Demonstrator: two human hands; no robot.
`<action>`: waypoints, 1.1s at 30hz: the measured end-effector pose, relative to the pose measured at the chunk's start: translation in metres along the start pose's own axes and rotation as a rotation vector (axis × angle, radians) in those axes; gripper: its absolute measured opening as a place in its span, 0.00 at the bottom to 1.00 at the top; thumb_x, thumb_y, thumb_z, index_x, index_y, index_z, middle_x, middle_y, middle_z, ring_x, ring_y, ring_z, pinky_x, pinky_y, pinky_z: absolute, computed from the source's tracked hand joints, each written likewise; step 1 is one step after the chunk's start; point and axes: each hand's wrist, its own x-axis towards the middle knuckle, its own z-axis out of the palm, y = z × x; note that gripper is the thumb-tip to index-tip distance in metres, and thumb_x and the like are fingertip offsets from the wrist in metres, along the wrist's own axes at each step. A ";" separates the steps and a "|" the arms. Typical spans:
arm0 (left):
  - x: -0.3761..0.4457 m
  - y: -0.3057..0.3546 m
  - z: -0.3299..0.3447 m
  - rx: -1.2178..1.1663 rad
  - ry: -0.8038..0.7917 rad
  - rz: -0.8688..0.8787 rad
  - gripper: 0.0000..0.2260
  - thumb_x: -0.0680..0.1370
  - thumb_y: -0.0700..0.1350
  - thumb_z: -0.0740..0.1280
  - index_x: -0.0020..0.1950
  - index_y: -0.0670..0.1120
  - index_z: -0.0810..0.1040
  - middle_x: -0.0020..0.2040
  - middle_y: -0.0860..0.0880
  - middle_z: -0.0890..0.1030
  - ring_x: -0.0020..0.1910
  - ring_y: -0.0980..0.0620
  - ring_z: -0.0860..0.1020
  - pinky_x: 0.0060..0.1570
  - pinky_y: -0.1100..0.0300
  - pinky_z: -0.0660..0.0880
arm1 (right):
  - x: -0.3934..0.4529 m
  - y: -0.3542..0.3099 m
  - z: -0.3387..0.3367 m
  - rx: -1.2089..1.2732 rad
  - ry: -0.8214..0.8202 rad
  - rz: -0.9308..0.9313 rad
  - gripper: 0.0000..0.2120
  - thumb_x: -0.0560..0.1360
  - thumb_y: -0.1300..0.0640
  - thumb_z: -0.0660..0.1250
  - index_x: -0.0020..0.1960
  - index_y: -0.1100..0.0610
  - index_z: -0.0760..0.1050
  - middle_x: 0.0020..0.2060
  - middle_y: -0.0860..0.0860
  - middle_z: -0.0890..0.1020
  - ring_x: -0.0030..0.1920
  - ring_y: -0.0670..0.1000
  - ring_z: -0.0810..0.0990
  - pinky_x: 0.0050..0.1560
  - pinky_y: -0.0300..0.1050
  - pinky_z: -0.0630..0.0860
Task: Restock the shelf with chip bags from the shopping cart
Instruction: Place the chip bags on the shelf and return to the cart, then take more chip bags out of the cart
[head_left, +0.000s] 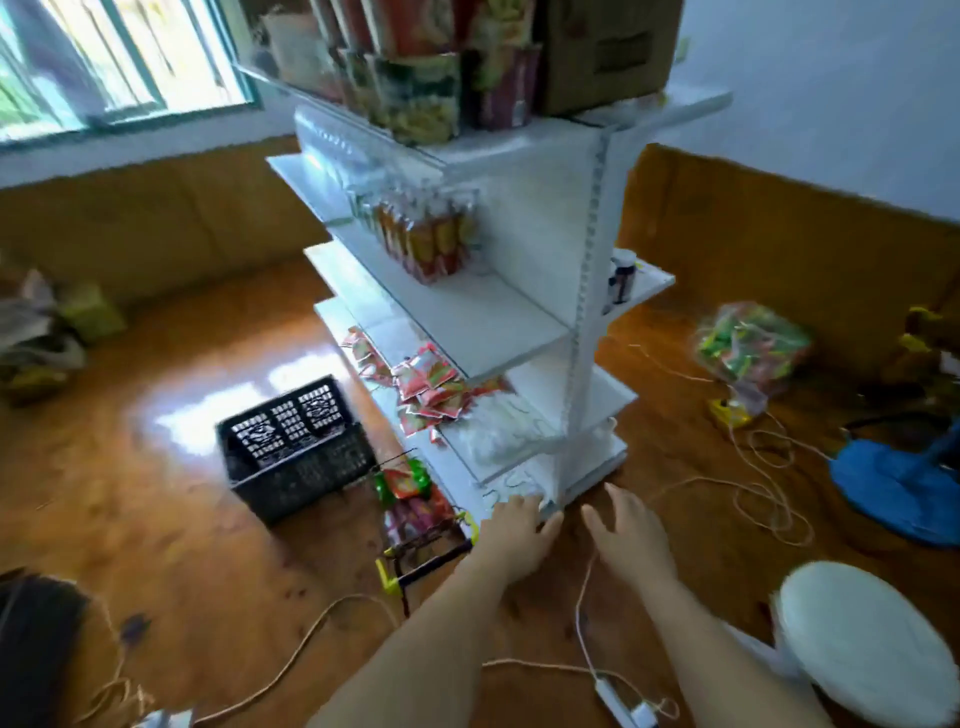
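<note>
Light: bright daylight from the window (119, 57) at upper left.
Glare: white patch on the glossy floor (218, 410) beside the black crate (296, 447).
Blur: whole picture soft with motion; shelf (519, 322) packets smeared.
Distortion: wide-angle bending at the edges.

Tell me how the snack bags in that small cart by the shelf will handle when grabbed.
The snack bags look like thin glossy film, so probably light, floppy and a bit slippery. They stand packed in the wire cart, so pulling one may drag its neighbours. Both hands, left hand and right hand, are open and empty.
</note>
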 end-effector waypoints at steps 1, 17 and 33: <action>-0.002 -0.036 -0.015 -0.024 0.005 -0.063 0.26 0.81 0.61 0.54 0.74 0.49 0.65 0.69 0.42 0.71 0.68 0.38 0.68 0.65 0.44 0.68 | 0.009 -0.031 0.023 -0.013 -0.049 -0.040 0.28 0.78 0.44 0.61 0.72 0.58 0.66 0.70 0.55 0.72 0.70 0.56 0.69 0.68 0.49 0.67; 0.081 -0.338 -0.138 -0.317 0.007 -0.448 0.24 0.81 0.58 0.58 0.75 0.49 0.64 0.70 0.43 0.70 0.69 0.40 0.68 0.67 0.48 0.68 | 0.140 -0.272 0.237 -0.092 -0.446 -0.024 0.33 0.77 0.43 0.61 0.77 0.54 0.58 0.74 0.55 0.65 0.73 0.56 0.65 0.71 0.50 0.65; 0.337 -0.435 0.011 -0.709 -0.027 -0.664 0.11 0.79 0.45 0.61 0.57 0.43 0.77 0.54 0.44 0.82 0.53 0.43 0.79 0.46 0.57 0.71 | 0.341 -0.192 0.448 -0.168 -0.570 0.051 0.28 0.76 0.47 0.61 0.74 0.52 0.62 0.68 0.53 0.71 0.67 0.55 0.71 0.66 0.53 0.73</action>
